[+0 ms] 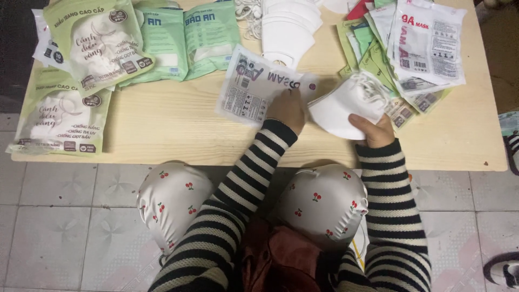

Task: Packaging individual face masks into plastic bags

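Knees [173, 203] in pale cherry-print fabric sit closest to the lens, striped sleeves [248, 178] running up from them to the low wooden table [162, 124].

Left hand [286, 108] lies palm-down on a flat clear-and-white printed pouch [254, 86], fingers curled over its near right edge; from here I can't tell if it's pinching the film or just pinning it to the table.

Right hand [373, 130] is closed around a stack of white folded masks [351, 100]: thumb on top at the near edge, fingers underneath and out of sight. The stack is held just right of the pouch, close to its open-looking end, barely above the table.

My read on handling: the masks are very light, soft, springy. The stack will fan apart if gripped loosely, so hold it across the folded edge and keep clear of the ear loops bunched on top. The pouch is thin slick film, floppy and prone to sliding on the wood. Best hold is a corner or the mouth edge, with the other hand pressing it flat.

Around them: green pouches [92, 43] at left, more loose white masks [289, 27] at the far edge, a pile of empty pouches [421, 48] at right.
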